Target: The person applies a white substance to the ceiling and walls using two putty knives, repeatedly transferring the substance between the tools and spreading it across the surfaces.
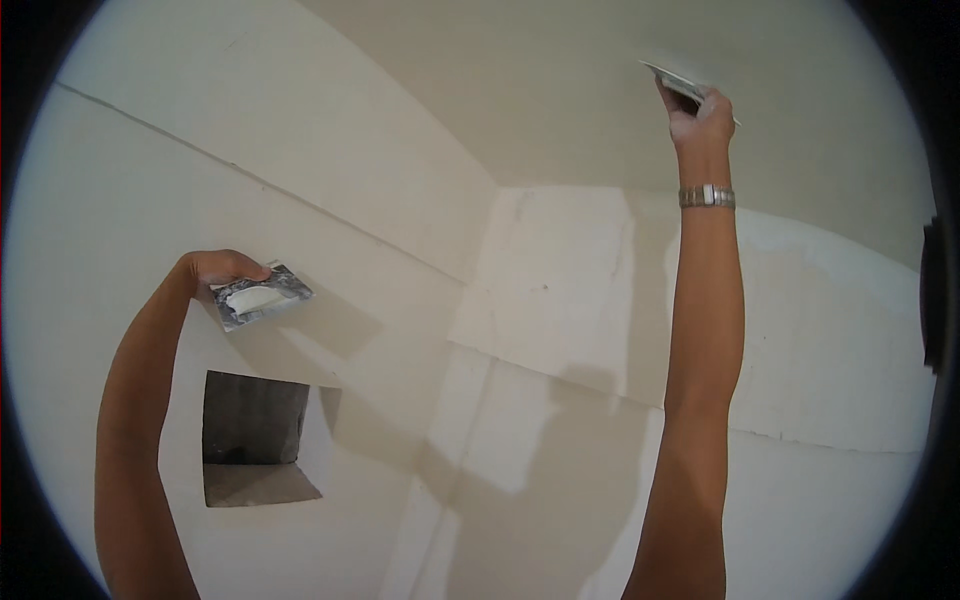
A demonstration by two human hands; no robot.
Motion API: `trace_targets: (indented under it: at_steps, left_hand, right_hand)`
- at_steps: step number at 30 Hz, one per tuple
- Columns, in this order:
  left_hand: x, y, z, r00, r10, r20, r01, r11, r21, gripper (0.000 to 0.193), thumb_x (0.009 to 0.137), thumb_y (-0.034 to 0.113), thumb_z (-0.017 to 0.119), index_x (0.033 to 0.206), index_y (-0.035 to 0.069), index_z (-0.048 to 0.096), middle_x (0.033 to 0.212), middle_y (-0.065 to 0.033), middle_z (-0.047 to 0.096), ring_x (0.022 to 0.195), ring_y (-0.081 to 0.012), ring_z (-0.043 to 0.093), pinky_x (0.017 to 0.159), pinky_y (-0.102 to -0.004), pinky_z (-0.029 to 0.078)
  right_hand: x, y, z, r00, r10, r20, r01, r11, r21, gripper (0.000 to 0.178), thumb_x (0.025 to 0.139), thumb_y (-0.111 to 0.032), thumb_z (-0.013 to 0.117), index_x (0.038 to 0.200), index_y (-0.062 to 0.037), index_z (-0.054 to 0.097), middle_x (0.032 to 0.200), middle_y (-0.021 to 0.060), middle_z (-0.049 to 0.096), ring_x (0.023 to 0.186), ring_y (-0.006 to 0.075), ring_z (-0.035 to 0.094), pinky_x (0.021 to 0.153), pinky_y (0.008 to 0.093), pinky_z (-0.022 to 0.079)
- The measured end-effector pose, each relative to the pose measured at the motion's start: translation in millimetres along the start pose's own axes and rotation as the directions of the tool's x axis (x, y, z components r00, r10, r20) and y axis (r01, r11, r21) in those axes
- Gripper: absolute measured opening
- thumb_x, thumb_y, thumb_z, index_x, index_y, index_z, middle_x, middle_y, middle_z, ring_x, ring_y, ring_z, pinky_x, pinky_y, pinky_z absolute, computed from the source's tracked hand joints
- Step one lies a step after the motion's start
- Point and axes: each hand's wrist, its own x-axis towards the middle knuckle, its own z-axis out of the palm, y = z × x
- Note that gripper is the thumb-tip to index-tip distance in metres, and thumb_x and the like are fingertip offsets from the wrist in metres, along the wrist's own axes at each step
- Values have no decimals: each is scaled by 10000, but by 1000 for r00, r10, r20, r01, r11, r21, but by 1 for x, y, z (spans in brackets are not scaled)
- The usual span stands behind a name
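Observation:
My right hand (703,118), with a metal watch on its wrist, is raised high and closed around a flat plastering trowel (678,80). The trowel's blade lies close against the ceiling (560,80); whether its whole face touches I cannot tell. Lower on the left, my left hand (228,266) grips a square metal plate (290,283) by its edge, thumb on top. A heap of white plaster (254,299) sits on that smeared plate, in front of the left wall.
Below the left hand, a square opening (255,418) is cut into the left wall. A long seam (232,163) crosses that wall. The walls and ceiling meet at a corner (497,188) in the middle. A dark object (932,295) stands at the right rim.

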Motion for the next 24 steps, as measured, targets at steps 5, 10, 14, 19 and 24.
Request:
trace_targets:
  at_steps: [5,10,14,19,24]
  left_hand:
    - [10,-8,-17,1000,9,-2,-9,1000,26,433,925,349,634,1176,-3,646,1085,-100,700,912,-175,673,813,-332,548]
    - [17,-6,-7,998,66,22,-67,997,44,431,909,358,650,1138,-7,643,1010,-108,704,802,-194,683,716,-378,575]
    - [16,-10,-12,998,52,-19,-51,998,25,449,905,377,660,1131,-11,645,999,-111,702,797,-197,686,707,-376,578]
    - [23,-16,-21,998,57,2,-57,998,33,452,911,392,654,1128,-5,645,977,-113,703,787,-198,689,688,-372,585]
    - [19,-11,-14,998,38,-47,-35,998,46,404,919,367,646,1107,9,658,950,-118,705,757,-205,695,667,-387,593]
  right_hand:
    - [-4,7,-102,938,-152,-312,55,953,-298,345,858,-38,521,1193,29,473,1159,170,548,1013,349,611,836,554,560]
    - [35,8,-199,880,-128,-457,-115,876,-468,314,833,12,539,1141,42,485,1114,174,573,968,337,636,877,543,565]
    - [47,12,-219,900,-100,-424,-147,846,-512,287,831,8,520,1111,54,477,1099,173,560,997,349,624,910,556,557]
    - [63,7,-203,925,-69,-375,-126,873,-471,384,837,18,499,1218,51,466,1217,184,515,1089,360,576,914,574,547]
    - [54,10,-164,934,-69,-352,-99,894,-437,298,863,6,512,1142,103,472,1161,224,523,1071,387,574,973,595,514]
